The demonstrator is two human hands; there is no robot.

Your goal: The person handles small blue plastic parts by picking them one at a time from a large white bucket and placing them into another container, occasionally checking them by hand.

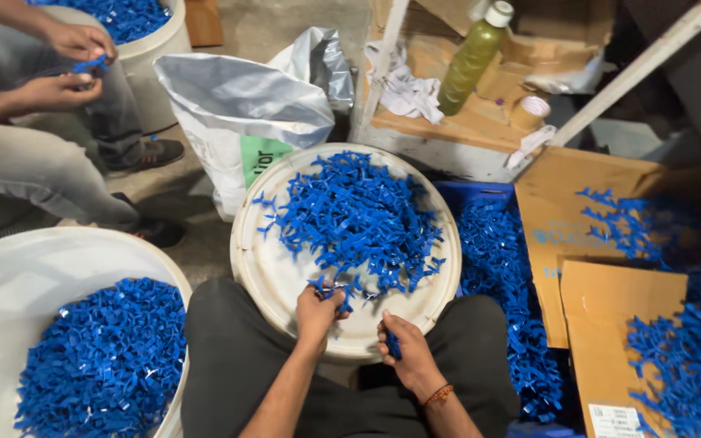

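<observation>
Cluttered workshop floor: at the near rim of a white lid (263, 268) heaped with blue plastic pieces (359, 215), left hand (318, 312) and right hand (403, 349) each pinch one in closed fingers, and crowded pieces could slide off.

green bottle (470, 58), silver bag (241, 105), tape roll (531, 109)

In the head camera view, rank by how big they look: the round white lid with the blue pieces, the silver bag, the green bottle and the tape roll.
1. round white lid
2. silver bag, which looks somewhat smaller but lies farther off, so unsure
3. green bottle
4. tape roll
</observation>
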